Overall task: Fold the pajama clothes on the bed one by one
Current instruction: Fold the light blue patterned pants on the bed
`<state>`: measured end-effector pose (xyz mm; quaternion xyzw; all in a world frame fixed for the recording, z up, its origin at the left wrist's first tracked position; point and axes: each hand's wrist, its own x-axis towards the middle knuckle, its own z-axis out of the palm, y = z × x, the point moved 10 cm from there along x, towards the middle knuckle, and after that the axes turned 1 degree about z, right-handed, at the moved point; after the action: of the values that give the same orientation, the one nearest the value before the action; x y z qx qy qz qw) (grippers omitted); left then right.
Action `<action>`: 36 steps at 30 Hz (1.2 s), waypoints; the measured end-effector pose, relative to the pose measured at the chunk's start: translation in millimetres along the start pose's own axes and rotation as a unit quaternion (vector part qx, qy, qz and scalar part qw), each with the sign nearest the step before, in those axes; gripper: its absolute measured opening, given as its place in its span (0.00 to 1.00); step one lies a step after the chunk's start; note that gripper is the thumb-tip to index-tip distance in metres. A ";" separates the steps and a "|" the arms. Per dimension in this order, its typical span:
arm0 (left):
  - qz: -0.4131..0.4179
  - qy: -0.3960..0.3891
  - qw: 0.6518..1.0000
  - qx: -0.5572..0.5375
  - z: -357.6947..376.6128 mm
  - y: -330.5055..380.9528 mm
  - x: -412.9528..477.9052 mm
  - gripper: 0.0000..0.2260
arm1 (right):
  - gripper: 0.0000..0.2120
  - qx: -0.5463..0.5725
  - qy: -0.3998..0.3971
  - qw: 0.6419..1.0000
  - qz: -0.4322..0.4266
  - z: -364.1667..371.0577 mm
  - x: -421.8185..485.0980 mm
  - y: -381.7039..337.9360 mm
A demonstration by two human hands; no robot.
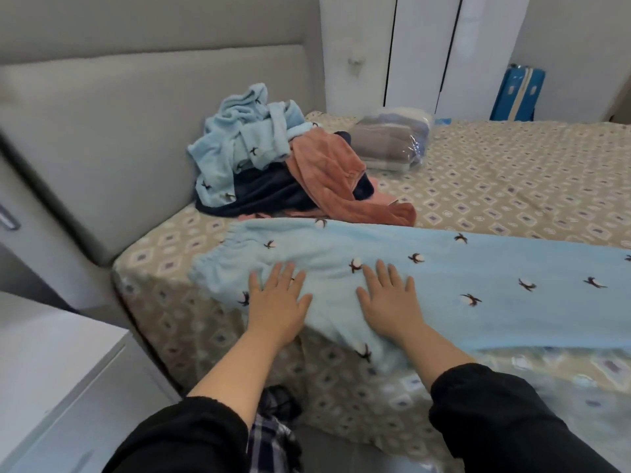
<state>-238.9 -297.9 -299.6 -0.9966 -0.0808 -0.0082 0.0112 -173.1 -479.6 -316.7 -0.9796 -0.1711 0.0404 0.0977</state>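
Note:
Light blue fleece pajama trousers (478,268) with small dark-and-white motifs lie spread along the near edge of the bed (512,172), elastic waistband to the left. My left hand (276,302) lies flat with straight fingers on the waist end. My right hand (389,298) lies flat on the cloth a little to the right. Behind them, against the headboard, sits a heap of unfolded pajamas: a light blue piece (239,141), a dark navy piece (266,192) and a rust-orange piece (334,172).
A grey padded headboard (119,131) rises at the left. A white nightstand (51,370) stands near left. A clear bag of folded textiles (392,141) rests at the far side of the bed. White wardrobe doors (426,52) and a blue suitcase (517,93) stand behind.

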 end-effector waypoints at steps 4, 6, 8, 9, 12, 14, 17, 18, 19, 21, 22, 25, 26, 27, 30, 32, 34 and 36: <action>-0.151 0.060 0.981 -0.106 -7.0 -69.2 -3.9 0.27 | 0.28 -0.007 -0.005 1.000 0.002 2.6 2.7 4.3; -0.255 0.132 0.918 -0.275 -12.5 -106.3 -20.6 0.33 | 0.28 -0.008 -0.001 1.000 0.002 3.6 3.0 3.2; -0.352 0.181 0.771 -0.498 3.0 -131.4 -36.4 0.38 | 0.27 -0.008 0.004 1.000 0.003 3.1 3.1 3.2; -0.388 0.186 0.677 -0.597 17.6 -136.1 -41.2 0.38 | 0.27 -0.009 0.005 1.000 0.003 2.6 2.8 3.0; -0.431 0.161 0.451 -0.765 49.5 -130.2 -45.8 0.34 | 0.27 -0.011 0.009 1.000 0.002 1.2 2.4 2.1; -0.435 0.163 0.452 -0.762 50.7 -132.3 -45.2 0.33 | 0.27 -0.010 0.015 1.000 0.000 0.4 2.0 1.8; -0.441 0.171 0.527 -0.706 45.0 -136.3 -42.7 0.34 | 0.27 -0.011 0.009 1.000 -0.016 0.1 -2.7 1.1; -0.439 0.169 0.556 -0.685 39.6 -135.3 -41.1 0.33 | 0.27 -0.011 0.004 0.999 -0.030 -0.4 -5.8 0.3; -0.433 0.172 0.592 -0.658 30.4 -134.5 -39.2 0.29 | 0.27 0.001 -0.004 0.999 -0.045 -1.8 -10.3 -0.8; -0.388 0.203 0.661 -0.610 3.0 -127.9 -32.1 0.19 | 0.27 0.086 -0.015 0.995 -0.055 -10.5 -20.4 2.9; -0.356 0.228 0.684 -0.594 -15.2 -120.8 -30.3 0.16 | 0.26 0.158 -0.017 0.986 -0.041 -16.9 -23.9 9.4; -0.246 0.284 0.736 -0.564 -67.4 -77.4 -22.5 0.12 | 0.22 0.338 0.040 0.940 0.030 -44.6 -30.5 46.5; -0.210 0.285 0.759 -0.547 -79.3 -58.1 -18.0 0.11 | 0.20 0.379 0.065 0.921 0.058 -50.7 -31.0 63.8; -0.169 0.280 0.784 -0.528 -88.4 -36.6 -10.9 0.12 | 0.19 0.436 0.080 0.892 0.088 -54.0 -31.2 81.3; -0.001 0.224 0.866 -0.447 -109.4 43.3 5.6 0.13 | 0.16 0.667 0.090 0.721 0.164 -52.5 -31.4 128.2; 0.166 0.096 0.898 -0.396 -100.6 111.2 7.3 0.18 | 0.17 0.734 0.107 0.640 0.201 -57.2 -34.7 157.0; 0.280 -0.048 0.897 -0.337 -75.7 161.6 -5.7 0.27 | 0.16 0.763 0.106 0.598 0.221 -60.6 -38.2 175.5; 0.284 -0.036 0.894 -0.344 -75.4 167.5 -8.4 0.25 | 0.17 0.756 0.085 0.605 0.234 -61.1 -39.9 181.9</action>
<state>-221.3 -466.3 -227.9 -0.9181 0.2136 0.0044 -0.3337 -144.2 -672.0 -292.4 -0.5622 0.1645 0.0937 0.8051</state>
